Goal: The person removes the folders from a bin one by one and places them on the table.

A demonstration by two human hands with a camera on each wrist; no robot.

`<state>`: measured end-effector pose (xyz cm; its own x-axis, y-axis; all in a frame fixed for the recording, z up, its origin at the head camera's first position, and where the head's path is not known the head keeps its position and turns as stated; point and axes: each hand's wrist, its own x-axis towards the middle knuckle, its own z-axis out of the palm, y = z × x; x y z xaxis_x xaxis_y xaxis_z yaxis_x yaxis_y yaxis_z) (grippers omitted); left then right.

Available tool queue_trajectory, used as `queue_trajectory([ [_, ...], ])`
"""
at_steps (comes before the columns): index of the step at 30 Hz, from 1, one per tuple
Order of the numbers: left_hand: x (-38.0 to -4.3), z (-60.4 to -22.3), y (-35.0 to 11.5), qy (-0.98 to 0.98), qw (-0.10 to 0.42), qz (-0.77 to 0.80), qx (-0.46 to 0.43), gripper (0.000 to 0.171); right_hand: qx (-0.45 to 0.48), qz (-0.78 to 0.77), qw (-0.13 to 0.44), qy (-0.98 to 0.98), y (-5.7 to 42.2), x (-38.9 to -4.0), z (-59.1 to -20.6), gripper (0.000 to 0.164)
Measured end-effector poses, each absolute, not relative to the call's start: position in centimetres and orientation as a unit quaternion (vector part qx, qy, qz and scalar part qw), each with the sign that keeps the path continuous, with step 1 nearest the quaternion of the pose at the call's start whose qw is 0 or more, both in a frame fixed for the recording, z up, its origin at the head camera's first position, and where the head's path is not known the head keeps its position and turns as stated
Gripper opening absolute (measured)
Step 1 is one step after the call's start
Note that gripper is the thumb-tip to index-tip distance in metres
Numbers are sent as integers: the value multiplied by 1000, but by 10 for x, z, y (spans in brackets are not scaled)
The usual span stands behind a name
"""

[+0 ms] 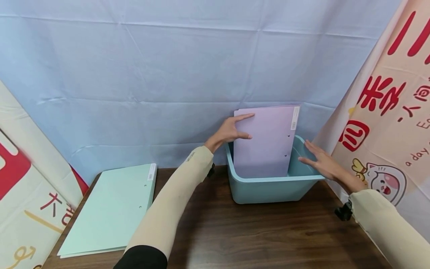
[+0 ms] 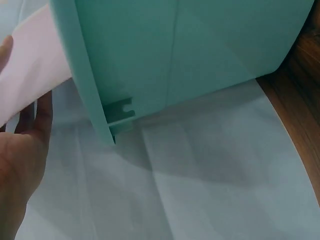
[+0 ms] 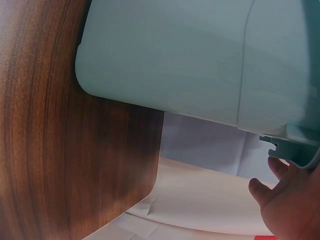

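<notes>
A pale purple file folder [image 1: 263,149] with a white label stands upright in a teal plastic bin [image 1: 268,190]; another purple edge shows just behind it. At the folder's left edge is my left hand [image 1: 227,131], thumb and forefinger spread and extended across its front. In the left wrist view, part of that hand [image 2: 22,160] lies behind the folder [image 2: 35,60]; whether it presses on it is unclear. My right hand [image 1: 324,162] is at the bin's right rim, fingers and thumb spread apart, with no folder in it. The right wrist view shows it beside the bin's handle [image 3: 287,150].
Mint green file folders [image 1: 104,209] lie flat in a stack on the left of the dark wooden table [image 1: 215,231]. A light blue cloth [image 1: 151,74] hangs close behind the bin. Printed banners [image 1: 386,123] hang at both sides, the right one near my right hand.
</notes>
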<state>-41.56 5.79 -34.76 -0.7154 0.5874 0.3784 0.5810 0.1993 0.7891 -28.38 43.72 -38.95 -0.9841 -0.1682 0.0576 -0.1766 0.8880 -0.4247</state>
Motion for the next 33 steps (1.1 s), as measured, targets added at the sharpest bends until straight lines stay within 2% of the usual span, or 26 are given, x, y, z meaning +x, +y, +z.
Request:
queue_trajectory([
  [8, -406, -348, 64, 773, -12, 526, 354, 77, 88, 223, 8, -971, 439, -283, -391, 94],
  [13, -401, -348, 70, 773, -38, 540, 331, 76, 88, 226, 8, -970, 439, -284, -392, 94],
  [33, -385, -340, 67, 753, -55, 582, 301, 75, 93, 220, 5, -971, 437, -285, -389, 94],
])
